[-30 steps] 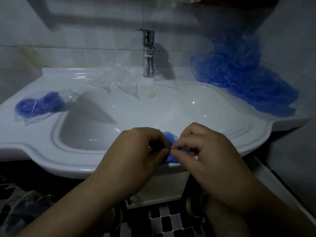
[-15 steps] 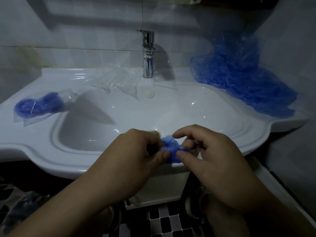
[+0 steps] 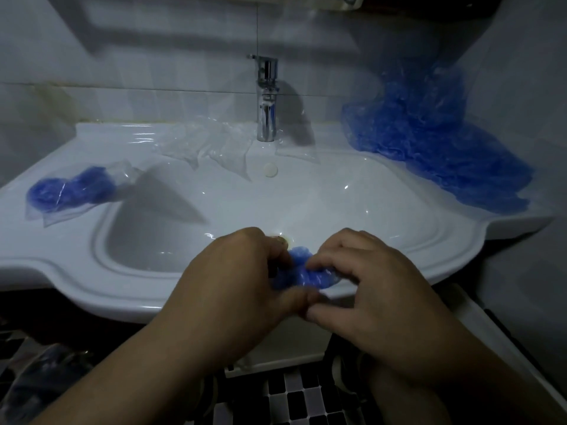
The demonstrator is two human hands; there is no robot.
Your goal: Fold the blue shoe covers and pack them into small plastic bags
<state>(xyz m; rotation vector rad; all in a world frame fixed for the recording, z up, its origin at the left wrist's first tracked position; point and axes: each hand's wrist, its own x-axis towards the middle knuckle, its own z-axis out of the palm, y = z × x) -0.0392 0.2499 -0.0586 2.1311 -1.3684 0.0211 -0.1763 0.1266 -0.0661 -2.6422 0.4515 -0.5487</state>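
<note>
A crumpled blue shoe cover point(image 3: 310, 273) sits between my two hands over the front rim of the white sink point(image 3: 92, 289). My left hand point(image 3: 236, 289) grips its left end with curled fingers. My right hand point(image 3: 368, 289) pinches its right end, thumb underneath. A big heap of loose blue shoe covers point(image 3: 429, 148) lies on the sink's back right corner. On the left rim lies a small clear bag holding packed blue covers point(image 3: 73, 191). Empty clear plastic bags point(image 3: 211, 145) are spread left of the tap.
A chrome tap point(image 3: 267, 99) stands at the back centre, against a tiled wall. The basin drain point(image 3: 283, 239) shows just beyond my fingers. Black-and-white floor tiles point(image 3: 294, 400) lie below the sink. Another clear bag point(image 3: 294, 151) lies right of the tap.
My hands have drawn slightly apart, and more of the blue shoe cover now shows between them, stretched sideways. The drain came into view beyond my fingers.
</note>
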